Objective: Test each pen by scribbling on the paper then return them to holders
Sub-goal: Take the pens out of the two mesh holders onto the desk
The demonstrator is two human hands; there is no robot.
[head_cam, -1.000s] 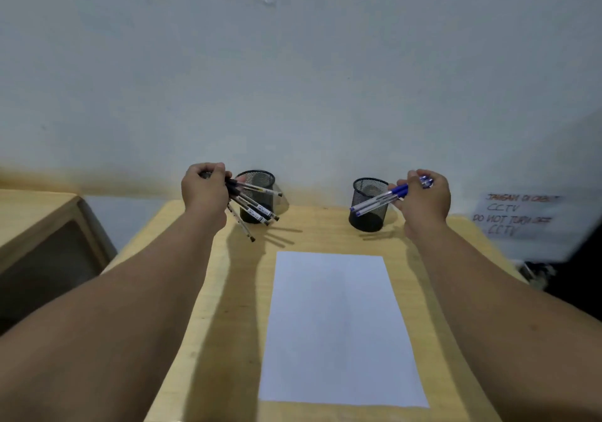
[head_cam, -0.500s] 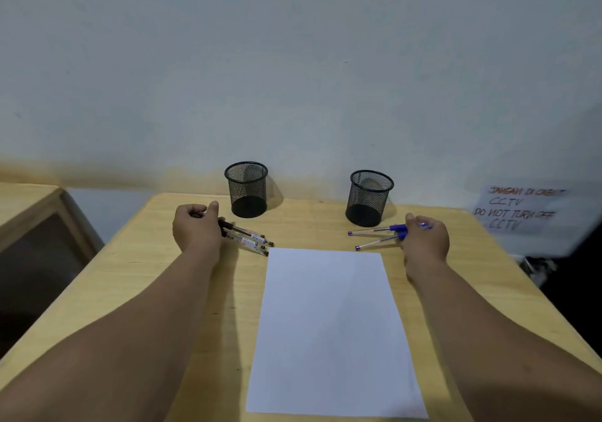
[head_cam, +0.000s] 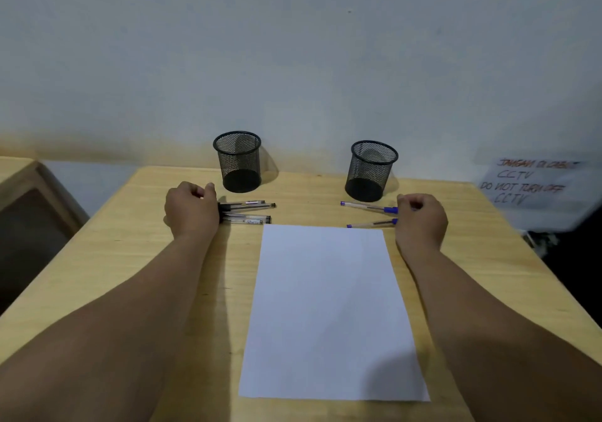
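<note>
Resting curled, both hands (head_cam: pixel 191 210) (head_cam: pixel 421 218) touch tabletop pens (head_cam: pixel 246 211).

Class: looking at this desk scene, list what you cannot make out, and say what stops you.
Head view:
- Cap ends of the black pens: hidden under the left hand.
- Blue pens' far ends: hidden by the right hand.
- Wall notice: top line blurred.

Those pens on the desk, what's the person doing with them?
A person is getting ready to test pens. The left hand rests on a bunch of black pens lying on the wooden desk, and the right hand rests at the ends of two blue pens. Both mesh holders stand empty at the back. The paper between the arms is blank, so no scribbling yet.
</note>
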